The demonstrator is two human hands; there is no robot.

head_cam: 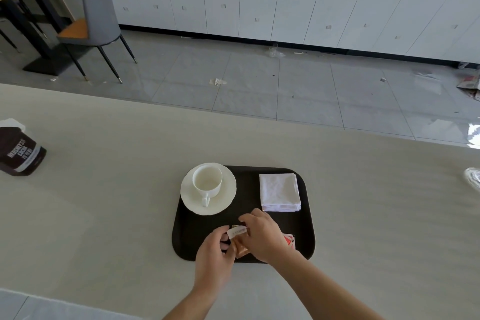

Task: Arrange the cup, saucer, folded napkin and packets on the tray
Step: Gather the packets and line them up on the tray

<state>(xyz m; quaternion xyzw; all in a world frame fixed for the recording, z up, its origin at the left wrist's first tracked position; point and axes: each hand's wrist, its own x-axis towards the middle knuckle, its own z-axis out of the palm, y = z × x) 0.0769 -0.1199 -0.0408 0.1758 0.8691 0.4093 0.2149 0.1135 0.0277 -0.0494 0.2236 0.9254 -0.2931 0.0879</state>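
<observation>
A dark tray [249, 182] lies on the pale counter. At its far left a white cup [207, 181] stands upright on a white saucer [225, 199], handle toward me. A folded white napkin [280, 192] lies at the tray's far right. Over the tray's near edge, my left hand [213, 254] and my right hand [263, 236] meet around a white packet [237, 232] and a copper-brown packet [240, 248]. Both hands pinch these packets. A red packet [288, 240] peeks out from under my right hand on the tray.
A brown cocoa pouch [19, 153] lies on the counter at the far left. A clear glass object [472, 180] shows at the right edge. Beyond the counter are tiled floor, a grey chair [96, 21] and white cabinets.
</observation>
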